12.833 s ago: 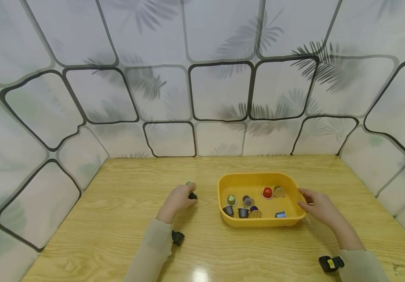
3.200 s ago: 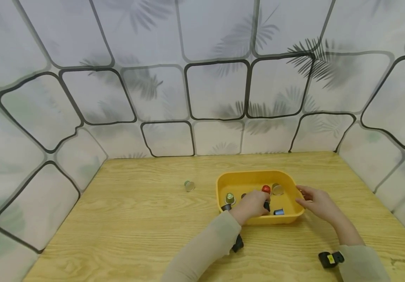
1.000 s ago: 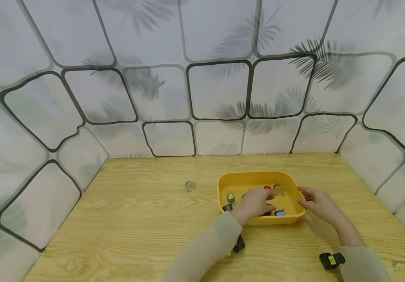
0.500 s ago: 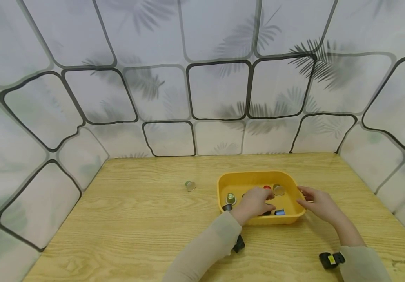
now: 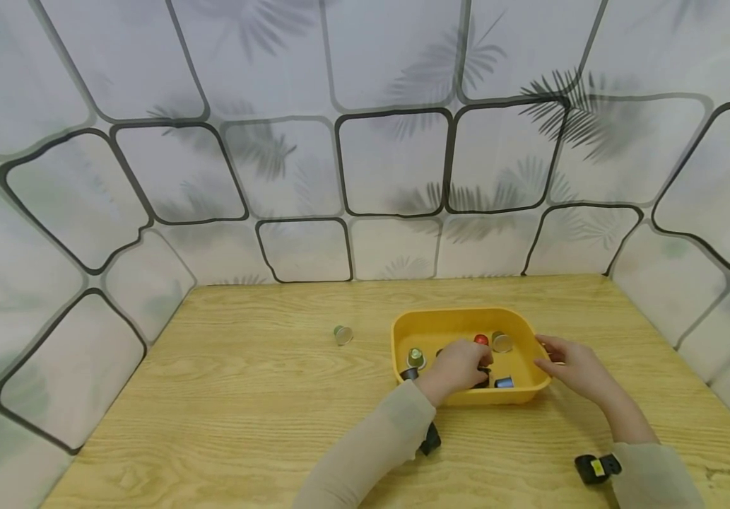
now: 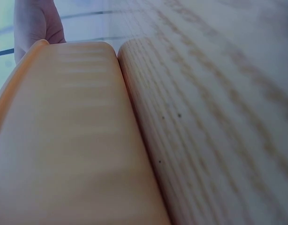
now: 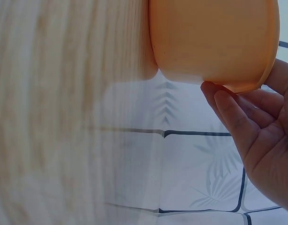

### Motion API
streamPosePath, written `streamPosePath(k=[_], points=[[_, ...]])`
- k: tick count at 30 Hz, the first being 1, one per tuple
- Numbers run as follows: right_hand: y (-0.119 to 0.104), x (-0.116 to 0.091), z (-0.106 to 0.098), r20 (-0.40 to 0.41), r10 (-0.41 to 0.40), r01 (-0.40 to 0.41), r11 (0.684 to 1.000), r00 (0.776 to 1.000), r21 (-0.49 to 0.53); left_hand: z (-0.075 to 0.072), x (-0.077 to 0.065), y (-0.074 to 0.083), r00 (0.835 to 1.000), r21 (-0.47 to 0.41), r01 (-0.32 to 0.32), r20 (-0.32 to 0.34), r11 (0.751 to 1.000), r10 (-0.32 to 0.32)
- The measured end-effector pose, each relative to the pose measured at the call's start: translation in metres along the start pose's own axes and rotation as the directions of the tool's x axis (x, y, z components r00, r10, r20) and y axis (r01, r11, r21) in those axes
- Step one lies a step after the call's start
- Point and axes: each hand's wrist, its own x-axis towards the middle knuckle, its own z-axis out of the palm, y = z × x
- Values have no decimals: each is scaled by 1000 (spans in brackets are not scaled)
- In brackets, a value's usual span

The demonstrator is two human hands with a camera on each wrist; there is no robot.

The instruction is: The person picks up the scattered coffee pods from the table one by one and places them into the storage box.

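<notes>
In the head view my left hand (image 5: 456, 366) reaches over the near side of a yellow tray (image 5: 428, 320), its fingertips down inside. Thumb and fingers pinch a black coffee capsule (image 5: 485, 380), partly covered by the hand. A red capsule (image 5: 481, 340) lies just beyond the fingertips, and a blue one (image 5: 504, 382) to their right. My right hand (image 5: 577, 367) grips the tray's right end; the right wrist view shows its fingers (image 7: 238, 119) against the outer wall and the thumb at the rim. The left wrist view shows only the tray's outer side, the tabletop and part of the right hand.
A green capsule with a pale lid (image 5: 343, 335) lies on the wooden table (image 5: 244, 396), left of the tray. Inside the tray are a green-gold capsule (image 5: 415, 358), a dark one (image 5: 409, 373) and a pale-lidded one (image 5: 501, 342). Patterned fabric walls (image 5: 396, 162) enclose the table.
Earlier my left hand was beside the green capsule on the table; it moved right into the tray. Over the last second its spread thumb and fingers have drawn together. My right hand stays put.
</notes>
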Motion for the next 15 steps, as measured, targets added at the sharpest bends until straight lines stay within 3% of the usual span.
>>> streamPosePath(k=[15], points=[[0,1,0,2,-4,4,1000,1000,3,-3,-2,1,1000,-30,8,-14,1000,-9]])
